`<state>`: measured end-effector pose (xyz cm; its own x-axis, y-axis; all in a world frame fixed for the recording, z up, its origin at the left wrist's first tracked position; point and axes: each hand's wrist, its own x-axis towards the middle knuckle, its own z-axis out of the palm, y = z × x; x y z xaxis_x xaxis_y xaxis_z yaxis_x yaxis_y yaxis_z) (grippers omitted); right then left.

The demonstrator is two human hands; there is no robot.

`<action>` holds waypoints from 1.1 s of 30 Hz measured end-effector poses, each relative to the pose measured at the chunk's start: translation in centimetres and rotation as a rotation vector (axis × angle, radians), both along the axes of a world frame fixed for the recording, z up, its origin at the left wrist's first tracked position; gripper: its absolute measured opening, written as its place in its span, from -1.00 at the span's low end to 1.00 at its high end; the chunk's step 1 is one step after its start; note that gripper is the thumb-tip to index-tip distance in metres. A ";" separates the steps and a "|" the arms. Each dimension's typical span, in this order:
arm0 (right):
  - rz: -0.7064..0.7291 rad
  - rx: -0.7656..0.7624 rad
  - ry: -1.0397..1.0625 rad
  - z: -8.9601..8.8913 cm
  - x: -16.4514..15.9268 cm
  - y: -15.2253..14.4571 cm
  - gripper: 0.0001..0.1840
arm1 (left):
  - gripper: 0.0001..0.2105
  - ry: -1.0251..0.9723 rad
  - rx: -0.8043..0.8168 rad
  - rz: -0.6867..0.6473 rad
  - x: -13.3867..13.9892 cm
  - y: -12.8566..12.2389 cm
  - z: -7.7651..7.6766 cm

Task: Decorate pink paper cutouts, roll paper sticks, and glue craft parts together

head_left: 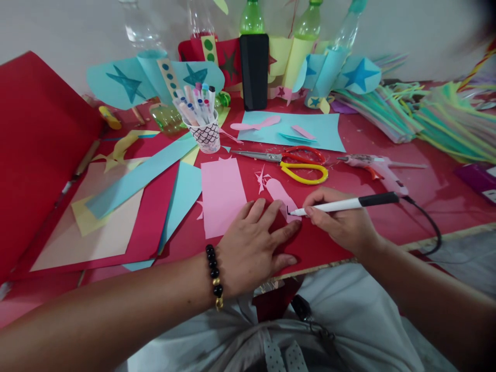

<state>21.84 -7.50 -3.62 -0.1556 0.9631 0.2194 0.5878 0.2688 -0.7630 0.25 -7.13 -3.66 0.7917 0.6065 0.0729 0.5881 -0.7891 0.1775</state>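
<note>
My right hand (341, 217) grips a white marker (341, 205) with a black cap on its rear end. Its tip touches a small pink paper strip (279, 194) with one rounded end, where a short dark mark shows. Flat on the red table, my left hand (261, 240) has its fingers spread, the fingertips at the strip's lower left edge. Beside that hand lies a pink paper rectangle (222, 194). Just beyond the strip are pink paper scraps (261, 178) and scissors (287, 157) with one red and one yellow handle.
A pink glue gun (377, 168) with a black cord lies at right. A cup of markers (203, 135) stands left of centre. Behind are a black phone (254, 72) and several paper-wrapped bottles (251, 18). Coloured sheets (104, 206) overlap at left; pipe cleaners (445, 121) lie at right.
</note>
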 end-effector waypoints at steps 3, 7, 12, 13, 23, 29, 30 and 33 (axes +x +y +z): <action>-0.061 0.027 0.030 0.0 0.0 -0.1 -0.94 | -0.45 -0.004 -0.003 -0.001 0.0 0.0 0.0; -0.086 0.049 0.024 -0.2 0.0 0.1 -0.96 | -0.45 -0.002 -0.002 0.005 0.1 0.0 -0.1; -0.062 0.058 -0.009 -0.2 -0.1 0.3 -0.96 | -0.45 0.000 0.008 0.002 0.1 0.0 0.0; -0.058 0.062 -0.016 -0.2 -0.2 0.3 -0.96 | -0.45 0.002 0.009 0.002 0.1 0.0 0.1; -0.070 0.071 -0.049 -0.1 -0.3 0.3 -0.93 | -0.45 0.002 0.015 0.000 0.1 0.0 0.1; -0.085 0.064 -0.042 0.1 -0.1 0.1 -0.90 | -0.44 0.013 0.019 0.002 0.2 0.0 0.2; -0.087 0.066 -0.036 0.1 -0.1 0.0 -0.90 | -0.44 0.013 0.019 0.004 0.2 0.0 0.1; -0.091 0.077 -0.008 0.2 -0.1 -0.1 -0.91 | -0.44 0.006 0.018 0.008 0.1 0.0 0.1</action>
<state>21.70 -7.61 -3.44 -0.0709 0.9536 0.2927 0.6186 0.2722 -0.7371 0.36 -7.16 -3.61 0.7876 0.6111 0.0789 0.5952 -0.7876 0.1595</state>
